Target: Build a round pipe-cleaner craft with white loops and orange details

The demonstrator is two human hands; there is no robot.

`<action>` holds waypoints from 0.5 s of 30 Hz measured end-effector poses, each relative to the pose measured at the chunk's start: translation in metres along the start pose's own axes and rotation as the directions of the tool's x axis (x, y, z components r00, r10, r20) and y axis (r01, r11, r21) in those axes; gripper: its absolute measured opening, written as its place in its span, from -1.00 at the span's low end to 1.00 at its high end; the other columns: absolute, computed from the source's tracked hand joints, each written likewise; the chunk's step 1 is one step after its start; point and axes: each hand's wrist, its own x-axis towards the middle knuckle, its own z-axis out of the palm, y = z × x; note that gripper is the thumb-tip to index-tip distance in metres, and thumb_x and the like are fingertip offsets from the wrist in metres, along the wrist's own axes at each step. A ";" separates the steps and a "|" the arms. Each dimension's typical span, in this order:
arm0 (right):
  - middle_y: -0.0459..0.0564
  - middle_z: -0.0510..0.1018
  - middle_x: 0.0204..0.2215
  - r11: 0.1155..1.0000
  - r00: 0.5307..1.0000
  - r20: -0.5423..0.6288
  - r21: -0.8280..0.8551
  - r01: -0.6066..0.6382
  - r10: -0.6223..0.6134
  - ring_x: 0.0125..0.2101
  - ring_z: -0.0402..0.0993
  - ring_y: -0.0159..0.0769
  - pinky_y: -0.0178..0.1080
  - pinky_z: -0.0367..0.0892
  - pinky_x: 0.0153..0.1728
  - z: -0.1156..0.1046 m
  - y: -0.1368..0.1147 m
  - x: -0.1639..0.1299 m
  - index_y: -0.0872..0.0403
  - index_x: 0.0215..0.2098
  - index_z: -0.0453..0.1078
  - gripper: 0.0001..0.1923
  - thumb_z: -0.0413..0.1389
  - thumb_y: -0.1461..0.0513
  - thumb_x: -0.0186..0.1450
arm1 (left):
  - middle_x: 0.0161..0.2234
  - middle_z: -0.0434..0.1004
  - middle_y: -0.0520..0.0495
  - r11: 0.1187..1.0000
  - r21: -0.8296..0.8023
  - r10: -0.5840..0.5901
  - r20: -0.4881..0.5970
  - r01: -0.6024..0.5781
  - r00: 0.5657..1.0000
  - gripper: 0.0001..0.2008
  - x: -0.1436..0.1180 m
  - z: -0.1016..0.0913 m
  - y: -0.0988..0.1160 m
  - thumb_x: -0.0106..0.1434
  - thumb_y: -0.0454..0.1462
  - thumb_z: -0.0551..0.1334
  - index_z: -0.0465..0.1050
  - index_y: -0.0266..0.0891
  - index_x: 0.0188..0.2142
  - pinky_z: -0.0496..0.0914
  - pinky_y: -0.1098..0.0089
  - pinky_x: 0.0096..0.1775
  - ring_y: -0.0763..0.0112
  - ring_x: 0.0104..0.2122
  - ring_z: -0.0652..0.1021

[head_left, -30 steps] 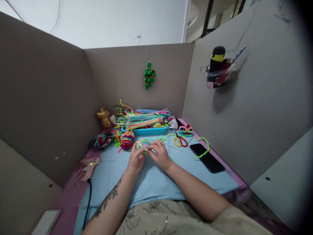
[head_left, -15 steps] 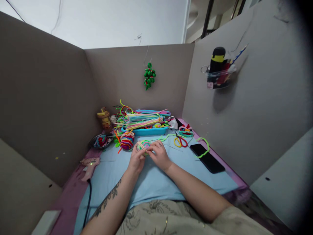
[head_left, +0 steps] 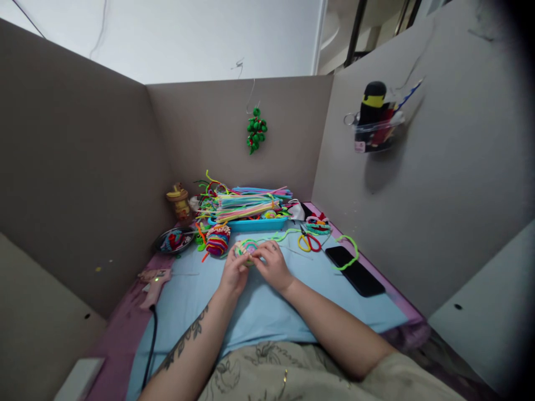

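Note:
Between my hands is a small round pipe-cleaner piece in pastel green, yellow, pink and purple. My left hand is closed around its left and lower side. The fingertips of my right hand pinch its right edge; what exactly lies between them is too small to see. A light green pipe cleaner stretches across the cloth behind my right hand. Just left of the piece sits a striped, multicoloured pipe-cleaner bundle. Red-and-yellow scissors lie to the right.
A blue tray heaped with pipe cleaners stands at the back. A pink glue gun with a black cord and a metal bowl are at left. A black phone lies at right. Grey panels enclose the table.
Hands and piece stay in nearly the same place and grip. The whole view has shifted very slightly.

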 end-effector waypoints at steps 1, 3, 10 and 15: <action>-0.01 0.41 -0.41 1.000 1.000 -0.001 -0.002 -0.003 0.003 -0.27 0.26 -0.24 -0.13 0.22 -0.19 0.000 0.000 0.000 0.06 -0.39 0.40 -0.93 0.07 0.27 0.22 | -0.35 0.44 0.00 1.000 -0.003 0.000 -0.001 0.000 1.000 -0.48 0.000 0.000 0.000 -0.08 -0.44 0.33 0.23 -0.22 -0.12 0.30 0.45 -0.31 0.45 -0.37 0.49; 0.00 0.41 -0.38 1.000 1.000 -0.003 -0.008 -0.008 0.008 -0.26 0.27 -0.24 -0.13 0.22 -0.19 0.001 0.000 0.000 0.06 -0.34 0.40 -0.92 0.06 0.27 0.22 | -0.33 0.45 -0.01 1.000 -0.013 0.001 -0.001 -0.001 1.000 -0.49 0.000 0.001 0.001 -0.07 -0.44 0.33 0.23 -0.21 -0.12 0.31 0.44 -0.30 0.44 -0.35 0.49; 0.00 0.40 -0.38 1.000 1.000 -0.003 -0.030 0.000 0.000 -0.27 0.26 -0.24 -0.15 0.24 -0.21 0.001 0.001 0.000 0.02 -0.32 0.44 -0.88 0.05 0.27 0.24 | -0.30 0.46 -0.02 1.000 -0.030 0.005 -0.026 -0.006 1.000 -0.53 0.001 0.001 -0.001 -0.06 -0.44 0.33 0.26 -0.22 -0.15 0.32 0.46 -0.27 0.46 -0.33 0.50; 0.00 0.39 -0.38 0.999 1.000 0.012 -0.049 0.007 -0.006 -0.27 0.26 -0.26 -0.17 0.24 -0.22 0.000 0.002 0.000 0.02 -0.29 0.45 -0.86 0.05 0.29 0.24 | -0.32 0.47 -0.01 0.999 -0.024 -0.025 -0.027 0.025 0.999 -0.57 0.001 -0.001 -0.002 -0.05 -0.43 0.33 0.28 -0.21 -0.17 0.32 0.46 -0.28 0.47 -0.35 0.49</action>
